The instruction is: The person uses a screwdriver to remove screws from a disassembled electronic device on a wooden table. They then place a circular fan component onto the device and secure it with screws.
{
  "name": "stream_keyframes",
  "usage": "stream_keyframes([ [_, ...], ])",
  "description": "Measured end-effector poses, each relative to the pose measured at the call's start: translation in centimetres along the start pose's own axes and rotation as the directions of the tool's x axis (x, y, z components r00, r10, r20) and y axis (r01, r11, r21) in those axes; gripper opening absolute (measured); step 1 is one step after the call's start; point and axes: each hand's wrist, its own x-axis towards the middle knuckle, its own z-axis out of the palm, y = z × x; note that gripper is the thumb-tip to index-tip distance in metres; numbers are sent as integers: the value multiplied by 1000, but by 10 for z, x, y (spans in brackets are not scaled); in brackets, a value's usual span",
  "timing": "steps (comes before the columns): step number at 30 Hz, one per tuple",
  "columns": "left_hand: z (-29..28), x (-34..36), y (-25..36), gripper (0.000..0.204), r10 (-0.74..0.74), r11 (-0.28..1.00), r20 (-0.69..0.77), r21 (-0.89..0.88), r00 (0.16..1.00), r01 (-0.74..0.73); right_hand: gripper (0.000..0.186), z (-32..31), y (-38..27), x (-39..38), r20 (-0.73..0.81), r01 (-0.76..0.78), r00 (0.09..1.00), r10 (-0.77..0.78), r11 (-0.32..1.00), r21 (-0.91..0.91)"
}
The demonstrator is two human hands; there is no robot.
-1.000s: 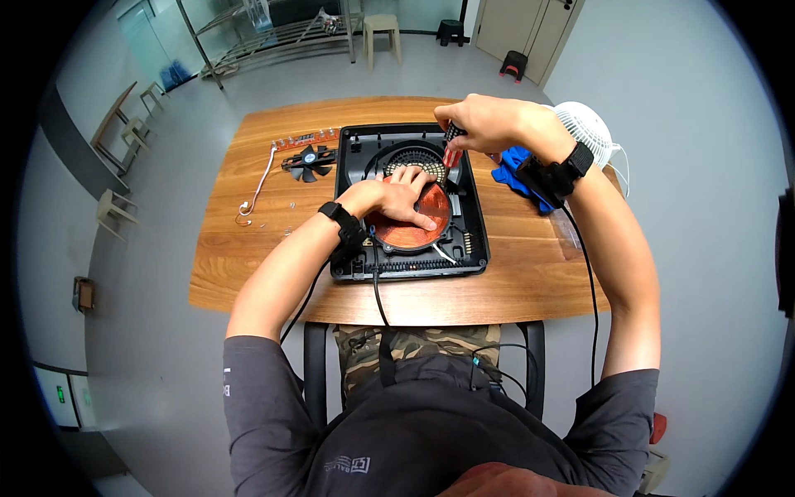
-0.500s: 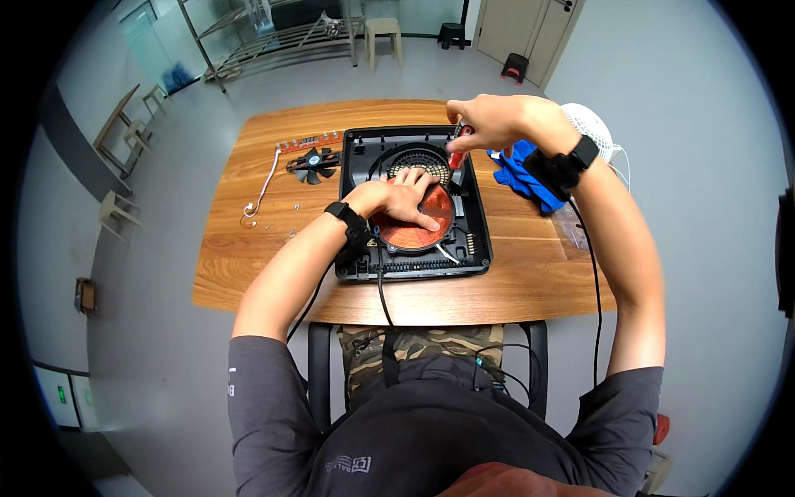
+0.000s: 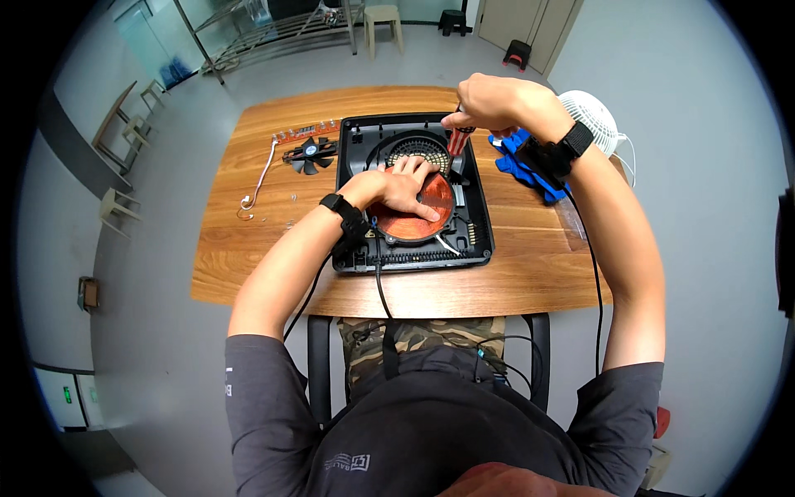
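Now your hands work at the cooker (image 3: 476, 240), frame centre on the counter (image 3: 248, 248).
Your left hand (image 3: 397, 186) lies flat, fingers spread, on its copper coil (image 3: 414, 224); your right hand (image 3: 489, 103) grips a red screwdriver (image 3: 457, 141) upright at the upper edge.

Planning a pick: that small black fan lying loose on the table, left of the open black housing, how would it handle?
The small black fan looks like thin plastic, so probably light and stiff. It lies flat on the wooden table, so unlikely to roll. Its open blades may snag or crack if pinched.

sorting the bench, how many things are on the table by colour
black: 2, open cooker housing and small fan
copper: 1, coil disc
red: 1, screwdriver
blue: 1, cloth or gloves
white: 1, cable
total: 6
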Motion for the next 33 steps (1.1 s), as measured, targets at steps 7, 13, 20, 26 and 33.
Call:
stream_keyframes([
  [7, -1, -1, 0, 127, 1, 1000, -2, -13, 1000, -1, 73, 9, 13, 5, -54, 83, 995, -82, 997, 9],
  [13, 2, -1, 1, 127, 15, 1000, -41, -5, 999, -15, 59, 32, 35, 15, -202, 249, 949, -244, 969, -1],
  [20, 2, -8, 2, 126, 31, 999, -85, -29, 996, -34, 42, 26, 26, 5, -242, 408, 887, -394, 913, 9],
  [26, 3, -8, -1, 124, 28, 999, -78, -39, 997, -31, 40, 18, 19, 0, -158, 342, 931, -330, 938, 56],
  [33, -7, -15, 1, 116, 33, 999, -62, -23, 998, -35, 47, -2, 0, -5, 10, 128, 991, -132, 976, 177],
])
